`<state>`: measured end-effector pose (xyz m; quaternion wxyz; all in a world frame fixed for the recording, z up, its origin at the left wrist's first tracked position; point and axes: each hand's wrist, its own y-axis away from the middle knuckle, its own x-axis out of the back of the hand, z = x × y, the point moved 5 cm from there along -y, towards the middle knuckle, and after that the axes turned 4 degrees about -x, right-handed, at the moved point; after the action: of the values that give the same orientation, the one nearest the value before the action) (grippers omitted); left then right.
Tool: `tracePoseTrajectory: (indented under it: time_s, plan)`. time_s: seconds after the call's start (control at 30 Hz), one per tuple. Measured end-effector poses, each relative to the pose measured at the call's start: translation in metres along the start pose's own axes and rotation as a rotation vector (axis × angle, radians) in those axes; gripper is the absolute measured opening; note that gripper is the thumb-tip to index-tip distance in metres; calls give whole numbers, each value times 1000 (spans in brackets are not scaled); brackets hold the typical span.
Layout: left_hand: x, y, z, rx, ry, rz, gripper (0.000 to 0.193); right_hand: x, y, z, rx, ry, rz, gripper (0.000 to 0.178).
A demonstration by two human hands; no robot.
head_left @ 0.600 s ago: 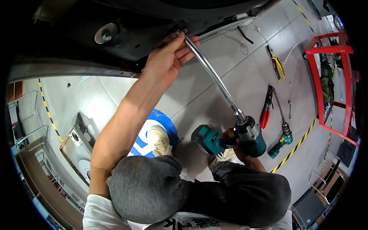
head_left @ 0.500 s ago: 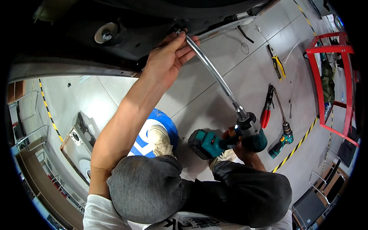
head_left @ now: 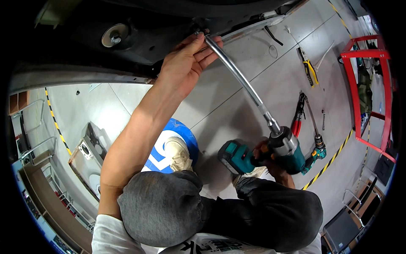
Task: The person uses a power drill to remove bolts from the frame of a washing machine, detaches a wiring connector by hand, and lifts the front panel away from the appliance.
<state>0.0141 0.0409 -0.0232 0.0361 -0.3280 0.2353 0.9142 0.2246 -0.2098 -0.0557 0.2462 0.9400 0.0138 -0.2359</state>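
Note:
My right hand (head_left: 275, 170) is wrapped round the handle of a teal and black cordless impact wrench (head_left: 294, 148), mostly hidden by the tool. A long silver extension bar (head_left: 240, 77) runs from its nose up and left to the dark underside of a black panel (head_left: 144, 40). My left hand (head_left: 182, 67) is closed at the bar's far end, thumb on top and fingers underneath, close against the panel. What sits at the very tip is too dark to make out. A round metal washer with a bolt (head_left: 115, 39) shows on the panel, left of my hand.
On the tiled floor at right lie yellow-handled pliers (head_left: 311, 72), a red-handled tool (head_left: 297, 122) and a teal drill (head_left: 316, 152) with a long bit. A red metal frame (head_left: 351, 80) stands beyond. A grey metal box (head_left: 91, 144) is at left, and a blue-white disc (head_left: 186, 129) lies under my foot.
The impact wrench and my right hand have shifted slightly right and down, swinging the bar's near end with them. My left hand stays at the panel end.

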Motion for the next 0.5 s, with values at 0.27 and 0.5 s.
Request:
tracePoseTrajectory:
  time_s: [0.27,0.5]
  plan:
    - [5,-1,3,34,-7,1,20,-9,2,-29,93,862,41,35]
    - [3,-3,2,36,-53,-55,36,-7,-3,-22,-105,501,197,33]
